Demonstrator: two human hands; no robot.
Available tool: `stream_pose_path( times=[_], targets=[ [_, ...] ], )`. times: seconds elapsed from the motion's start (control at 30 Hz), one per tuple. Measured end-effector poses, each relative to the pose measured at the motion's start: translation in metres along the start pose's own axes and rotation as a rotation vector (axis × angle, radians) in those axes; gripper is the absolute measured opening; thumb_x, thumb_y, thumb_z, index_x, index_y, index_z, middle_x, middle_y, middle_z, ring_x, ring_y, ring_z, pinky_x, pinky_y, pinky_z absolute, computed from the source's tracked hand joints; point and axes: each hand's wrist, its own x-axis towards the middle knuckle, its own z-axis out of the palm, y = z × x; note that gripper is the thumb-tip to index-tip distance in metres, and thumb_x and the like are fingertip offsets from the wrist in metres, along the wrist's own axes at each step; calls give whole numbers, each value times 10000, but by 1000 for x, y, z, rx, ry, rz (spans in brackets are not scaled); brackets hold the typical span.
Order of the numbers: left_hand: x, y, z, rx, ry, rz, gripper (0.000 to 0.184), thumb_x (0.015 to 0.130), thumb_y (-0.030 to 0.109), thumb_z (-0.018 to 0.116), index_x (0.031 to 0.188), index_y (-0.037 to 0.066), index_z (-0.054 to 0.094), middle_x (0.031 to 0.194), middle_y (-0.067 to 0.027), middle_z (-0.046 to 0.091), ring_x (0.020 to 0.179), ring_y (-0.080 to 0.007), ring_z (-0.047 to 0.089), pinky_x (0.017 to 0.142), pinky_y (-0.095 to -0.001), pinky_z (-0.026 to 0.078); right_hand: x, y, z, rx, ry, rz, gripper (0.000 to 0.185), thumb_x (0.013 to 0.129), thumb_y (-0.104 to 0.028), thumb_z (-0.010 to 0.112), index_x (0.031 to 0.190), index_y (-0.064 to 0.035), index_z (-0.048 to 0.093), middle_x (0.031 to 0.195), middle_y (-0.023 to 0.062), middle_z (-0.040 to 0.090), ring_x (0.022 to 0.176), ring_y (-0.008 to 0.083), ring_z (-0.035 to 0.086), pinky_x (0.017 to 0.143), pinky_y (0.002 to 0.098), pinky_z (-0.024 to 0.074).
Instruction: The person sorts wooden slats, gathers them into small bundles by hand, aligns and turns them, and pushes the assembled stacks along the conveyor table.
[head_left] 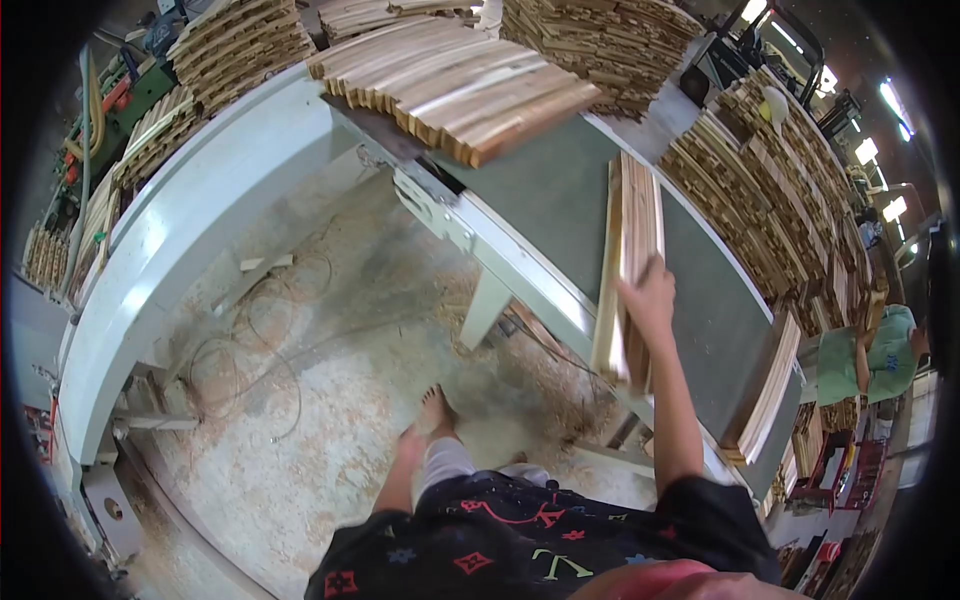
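Note:
My right hand (650, 300) is closed around a small bundle of wooden strips (632, 220) lying across a dark green conveyor belt (715, 300). The near end of these strips is blurred and overhangs the belt's near edge. Low beside my body hangs my left hand (410, 445), near my bare foot; its fingers are too unclear to read. Farther left on the belt, a wide row of wooden strips (450, 75) lies side by side. Another short stack of strips (768, 390) sits toward the belt's right end.
A pale curved machine frame (190, 240) runs along the left. Tall stacks of wood pieces (600, 45) stand behind the conveyor, with more stacks (770, 190) at right. A person in a green shirt (880, 355) is at far right. Sawdust and a thin cable lie on the floor (330, 390).

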Motion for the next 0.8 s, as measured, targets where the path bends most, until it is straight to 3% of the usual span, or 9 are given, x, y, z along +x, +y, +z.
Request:
stream_pose_path(
  times=[0.07, 0.23, 0.33, 0.37, 0.47, 0.57, 0.63, 0.73, 0.8],
  targets=[
    [-26, 25, -72, -37, 61, -41, 811, 916, 638, 513, 1533, 163, 283, 1423, -153, 505, 1190, -328, 535, 948, -527, 405, 84, -50, 38, 16, 27, 86, 1068, 663, -529, 778, 1478, -26, 305, 1348, 339, 449, 1247, 477, 485, 1008, 516, 448],
    [-63, 44, -166, -24, 383, -114, 834, 906, 655, 510, 1532, 159, 272, 1432, -125, 514, 1253, -366, 512, 993, -570, 384, 237, -140, 125, 288, 153, 224, 1050, 717, -531, 775, 1520, -93, 260, 1353, 276, 497, 1220, 435, 534, 1007, 498, 461],
    [-61, 38, -171, -122, 430, -153, 830, 906, 663, 500, 1535, 173, 268, 1430, -115, 518, 1257, -364, 510, 986, -555, 384, 237, -137, 109, 879, -136, 128, 923, 813, -472, 734, 1512, -73, 281, 1336, 195, 538, 1219, 336, 556, 972, 456, 487],
    [-63, 39, -162, -92, 368, -153, 835, 903, 668, 501, 1536, 178, 266, 1442, -107, 508, 1265, -357, 506, 983, -554, 382, 237, -117, 106, 878, -267, 106, 800, 888, -384, 688, 1508, -66, 297, 1261, 133, 596, 1146, 244, 600, 922, 393, 506],
    [-56, 40, -118, 29, 159, -128, 805, 919, 654, 492, 1535, 187, 269, 1450, -116, 491, 1272, -343, 497, 1010, -546, 365, 151, -66, 69, 1163, -449, 94, 673, 915, -363, 662, 1465, -76, 401, 1195, 106, 638, 1069, 209, 637, 874, 372, 518],
    [-40, 52, -55, 206, -23, -118, 740, 948, 600, 482, 1525, 176, 293, 1416, -128, 520, 1256, -320, 503, 1022, -519, 369, 45, 15, -6, 787, -291, -51, 619, 899, -378, 688, 1413, -96, 491, 1195, 131, 649, 1033, 234, 664, 849, 373, 527],
    [-40, 63, -4, 303, -106, -94, 707, 963, 570, 471, 1515, 154, 323, 1384, -131, 552, 1248, -296, 505, 1021, -487, 378, -10, 99, -64, 374, 54, 42, 623, 869, -437, 696, 1352, -73, 549, 1228, 156, 633, 1064, 265, 648, 855, 422, 519],
    [-43, 72, 65, 467, -238, -54, 715, 965, 575, 474, 1498, 114, 351, 1391, -127, 546, 1259, -278, 499, 1025, -461, 379, -85, 187, -150, -475, 446, 354, 725, 806, -555, 693, 1325, -63, 575, 1311, 220, 590, 1184, 330, 588, 909, 542, 474],
    [-41, 77, 105, 729, -325, -91, 725, 961, 584, 481, 1494, 107, 360, 1381, -123, 553, 1237, -264, 521, 1003, -461, 396, -108, 245, -179, -575, 412, 672, 918, 726, -677, 701, 1379, -55, 525, 1372, 245, 541, 1297, 367, 501, 999, 587, 417]
  ],
)
